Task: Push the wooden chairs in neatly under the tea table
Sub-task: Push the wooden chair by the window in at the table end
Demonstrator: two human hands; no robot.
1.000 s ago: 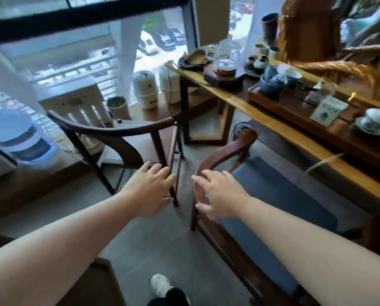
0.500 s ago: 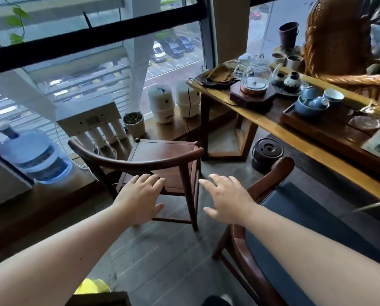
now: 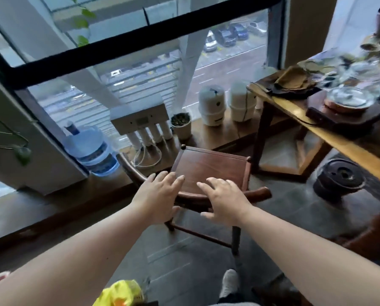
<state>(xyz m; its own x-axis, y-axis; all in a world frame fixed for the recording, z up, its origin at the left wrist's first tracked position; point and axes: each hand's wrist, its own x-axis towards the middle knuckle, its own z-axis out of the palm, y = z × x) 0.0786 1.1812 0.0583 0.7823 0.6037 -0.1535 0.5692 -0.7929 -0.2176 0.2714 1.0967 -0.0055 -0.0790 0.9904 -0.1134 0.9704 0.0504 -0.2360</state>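
A dark wooden chair [image 3: 211, 167] with a curved backrest stands on the floor in front of me, beside the left end of the tea table [image 3: 348, 149]. My left hand [image 3: 157, 196] and my right hand [image 3: 223, 200] hover just over the curved backrest, fingers spread, palms down. Whether they touch the rail I cannot tell. The table's yellow wooden top carries a glass teapot [image 3: 350, 100] and a brown cloth [image 3: 293, 79]. A second chair's dark wood [image 3: 374, 237] shows only partly at the right edge.
A low wooden ledge along the window holds a blue water jug [image 3: 92, 149], a white filter unit [image 3: 142, 122], a small plant pot [image 3: 181, 125] and two white canisters [image 3: 212, 106]. A black round stove [image 3: 338, 178] sits on the floor under the table. My shoe [image 3: 228, 283] is below.
My view swung left, off the blue-cushioned chair. Both hands moved forward and now sit over the small chair's backrest, which looks closer and is seen from above.
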